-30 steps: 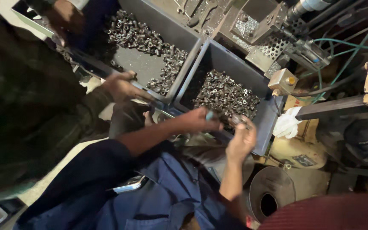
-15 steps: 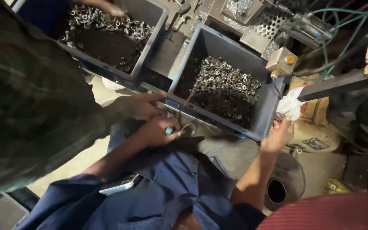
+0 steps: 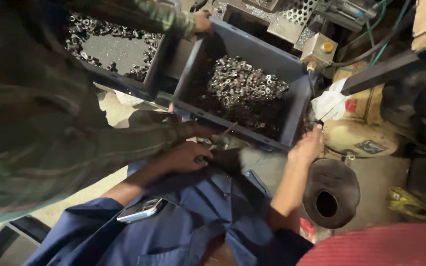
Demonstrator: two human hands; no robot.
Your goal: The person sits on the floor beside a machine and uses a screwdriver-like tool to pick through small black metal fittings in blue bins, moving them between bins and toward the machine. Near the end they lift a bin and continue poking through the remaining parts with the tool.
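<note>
A grey plastic bin (image 3: 292, 106) holds a heap of small metal nuts (image 3: 245, 88). My left hand (image 3: 186, 156) is closed on a thin metal tool (image 3: 227, 133) that points at the bin's near rim. My right hand (image 3: 307, 145) grips the bin's near right corner. A co-worker in a green plaid sleeve stands at my left. One of that person's hands (image 3: 200, 130) rests at the near rim beside my left hand, and the other (image 3: 203, 22) holds the far left corner.
A second grey bin (image 3: 146, 83) with nuts along its edges sits to the left. Right of the bins are a white rag (image 3: 329, 103), a metal box with a yellow button (image 3: 319, 49) and a dark round funnel-like part (image 3: 330, 194). A phone (image 3: 139, 211) sticks from my blue coverall.
My right hand moved from the bin's near rim to its right corner. My left hand dropped below the rim with the tool. The co-worker's far hand reached the bin's far corner.
</note>
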